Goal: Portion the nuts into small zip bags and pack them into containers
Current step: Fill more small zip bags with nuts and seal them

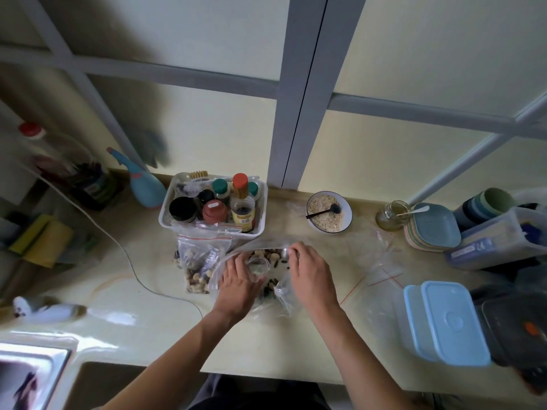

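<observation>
A large clear bag of mixed nuts [268,257] lies open on the counter in front of me. My left hand [238,284] grips the bag's near left edge together with a small clear bag or cup at its mouth. My right hand [310,272] reaches into the bag from the right, fingers curled around a small metal scoop that is partly hidden. To the left lie small zip bags filled with nuts [198,261]. Empty zip bags [381,276] with red seal lines are spread to the right. Two light blue lidded containers [447,321] stand at the right.
A white basket of bottles and jars [213,208] stands behind the bags. A bowl of oats with a black spoon [328,213], a glass jar [392,216], stacked plates [432,227] and cups sit at the back right. A sink [29,374] is at the lower left; a white cable [130,261] crosses the counter.
</observation>
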`<state>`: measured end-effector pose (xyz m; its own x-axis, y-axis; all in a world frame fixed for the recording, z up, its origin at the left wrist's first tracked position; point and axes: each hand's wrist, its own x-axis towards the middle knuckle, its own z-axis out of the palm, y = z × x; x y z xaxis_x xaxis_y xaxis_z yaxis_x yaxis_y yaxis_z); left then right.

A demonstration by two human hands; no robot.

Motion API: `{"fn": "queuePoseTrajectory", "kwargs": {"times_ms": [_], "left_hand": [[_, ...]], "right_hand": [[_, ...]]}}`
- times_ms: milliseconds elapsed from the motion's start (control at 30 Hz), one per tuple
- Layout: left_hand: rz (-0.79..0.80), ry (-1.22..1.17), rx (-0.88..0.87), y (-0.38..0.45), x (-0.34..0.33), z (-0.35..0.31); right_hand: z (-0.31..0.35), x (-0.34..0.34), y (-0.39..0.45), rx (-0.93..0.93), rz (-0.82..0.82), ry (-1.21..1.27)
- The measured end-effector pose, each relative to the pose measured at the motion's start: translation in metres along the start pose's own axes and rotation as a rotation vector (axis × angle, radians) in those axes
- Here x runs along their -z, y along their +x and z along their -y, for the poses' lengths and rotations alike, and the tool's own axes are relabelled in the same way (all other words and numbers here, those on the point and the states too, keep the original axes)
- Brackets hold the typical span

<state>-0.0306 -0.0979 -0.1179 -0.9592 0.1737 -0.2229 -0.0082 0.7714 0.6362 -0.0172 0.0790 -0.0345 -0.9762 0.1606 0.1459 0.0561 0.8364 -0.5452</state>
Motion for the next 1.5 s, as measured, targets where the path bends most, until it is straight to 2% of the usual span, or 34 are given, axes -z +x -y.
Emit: {"fn": "queuePoseTrajectory", "kwargs": {"times_ms": [167, 300, 467, 600, 700, 1033, 1233, 1367, 1500], "left_hand": [[0.005, 0.034, -0.046, -0.001, 0.004, 0.000], [0.014, 0.029, -0.050, -0.004, 0.004, 0.002], [0.018, -0.033, -0.019, -0.006, 0.010, 0.000], [0.033, -0.050, -0.025, -0.007, 0.014, 0.001], [0.041, -0.044, -0.038, -0.008, 0.016, -0.001], [0.145, -0.134, 0.021, -0.005, 0.014, -0.009], [0.118, -0.107, 0.031, 0.002, 0.003, -0.013], [0.112, -0.120, 0.063, 0.002, 0.000, -0.020], [0.129, -0.159, 0.028, -0.005, -0.001, -0.023]], "right_hand": [[0.023, -0.015, -0.006, 0.121, -0.012, -0.064], [0.031, -0.027, -0.007, 0.090, -0.029, 0.012], [0.029, -0.030, -0.007, -0.238, -0.006, 0.304], [0.018, -0.021, -0.003, -0.646, -0.060, 0.635], [0.005, -0.011, -0.003, -0.769, -0.077, 0.771], [-0.009, 0.031, -0.003, -0.777, -0.210, 0.730], [-0.015, 0.060, -0.004, -0.744, -0.238, 0.766], [-0.011, 0.071, -0.010, -0.678, -0.122, 0.718], [-0.005, 0.077, -0.020, -0.532, 0.038, 0.670]]}}
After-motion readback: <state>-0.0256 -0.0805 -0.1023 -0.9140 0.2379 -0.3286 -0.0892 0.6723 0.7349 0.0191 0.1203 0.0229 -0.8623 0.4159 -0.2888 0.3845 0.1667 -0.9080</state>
